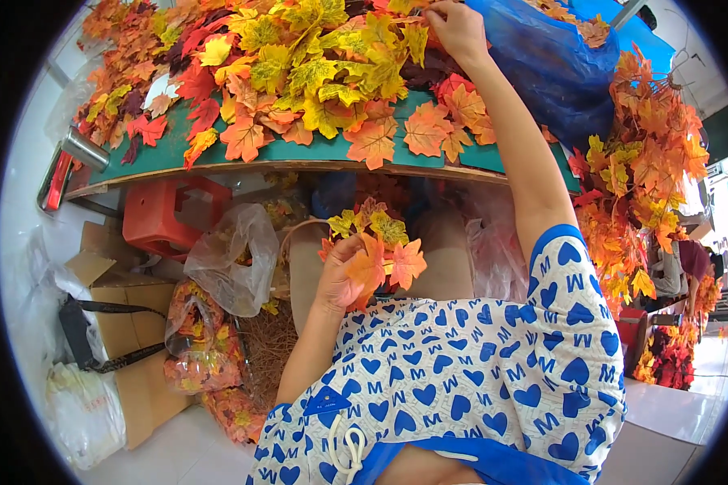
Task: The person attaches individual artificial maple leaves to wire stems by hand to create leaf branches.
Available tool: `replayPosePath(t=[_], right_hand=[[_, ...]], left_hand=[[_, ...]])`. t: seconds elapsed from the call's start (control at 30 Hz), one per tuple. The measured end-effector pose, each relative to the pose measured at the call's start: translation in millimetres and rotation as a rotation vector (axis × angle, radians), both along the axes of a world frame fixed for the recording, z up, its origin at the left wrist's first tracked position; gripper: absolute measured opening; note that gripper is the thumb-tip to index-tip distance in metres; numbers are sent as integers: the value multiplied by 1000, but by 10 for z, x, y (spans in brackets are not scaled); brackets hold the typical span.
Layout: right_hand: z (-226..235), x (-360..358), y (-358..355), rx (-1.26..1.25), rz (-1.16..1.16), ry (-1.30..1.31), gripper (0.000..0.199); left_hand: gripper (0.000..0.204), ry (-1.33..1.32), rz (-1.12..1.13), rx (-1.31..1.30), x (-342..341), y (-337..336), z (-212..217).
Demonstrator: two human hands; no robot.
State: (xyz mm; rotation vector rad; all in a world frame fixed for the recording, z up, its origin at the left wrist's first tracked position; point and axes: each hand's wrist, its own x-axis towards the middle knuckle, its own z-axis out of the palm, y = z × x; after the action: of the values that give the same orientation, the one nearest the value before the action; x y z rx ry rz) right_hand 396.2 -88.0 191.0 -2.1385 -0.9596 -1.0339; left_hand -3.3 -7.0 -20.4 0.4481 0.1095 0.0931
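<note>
Your left hand point(340, 279) grips a small bunch of leaves point(378, 246), orange and yellow, fanned upward just below the table edge. Your right hand point(459, 28) reaches up into the leaf pile point(299, 73), loose maple-shaped leaves heaped on the green tabletop.

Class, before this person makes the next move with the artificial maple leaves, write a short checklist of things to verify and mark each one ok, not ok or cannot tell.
1. Left hand has a firm hold on the leaf bunch: ok, fingers wrap its base.
2. Right hand reaches the leaf pile on the green table: ok, fingertips are among the leaves.
3. Right hand has pinched a leaf: cannot tell, fingertips are buried.
4. Leaves stay on the table: not ok, several overhang its front edge.
5. Blue plastic bag clear of the right arm: not ok, it lies right against it.
</note>
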Motion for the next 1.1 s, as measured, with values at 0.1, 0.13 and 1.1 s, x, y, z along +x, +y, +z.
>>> replayPosePath(t=[0.1,0.13,1.1], right_hand=[[-140,248,100,-98,-35,-9,18],[-139,254,101,-334,-106,-18,20],[-862,-3197,-553,990,657,1227,10]], left_hand=[[28,71,-83,-56,-47,-14,97],[30,52,-49,-37,-77,-12,59],[26,331,63,127,249,-147,137]])
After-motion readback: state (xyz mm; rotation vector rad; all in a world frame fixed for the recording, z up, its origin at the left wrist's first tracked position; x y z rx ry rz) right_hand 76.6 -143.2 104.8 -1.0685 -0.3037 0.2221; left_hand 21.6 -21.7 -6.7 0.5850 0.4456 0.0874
